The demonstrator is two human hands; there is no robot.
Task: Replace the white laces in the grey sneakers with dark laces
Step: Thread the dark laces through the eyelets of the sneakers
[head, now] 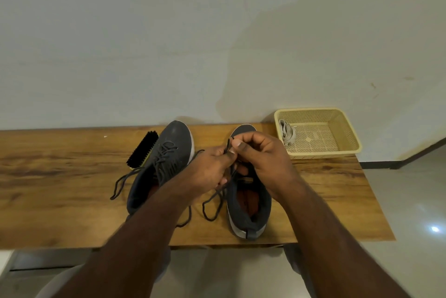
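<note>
Pinching the tip of a dark lace [228, 147] between thumb and fingers, the left hand [212, 167] and right hand [261, 154] meet above the right grey sneaker [249, 203]; each grip grasps the lace; the left grey sneaker [166, 160], already dark-laced, lies beside a brush [142, 149] on the counter [60, 189]; white laces [287, 134] rest in the far-right basket [337, 148].

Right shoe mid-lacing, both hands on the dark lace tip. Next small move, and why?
Probably feed the tip down into the next free eyelet of the right sneaker. Both the left hand and right hand pinch the dark lace end above it, slack trails on the table, while the left sneaker already looks laced.
</note>
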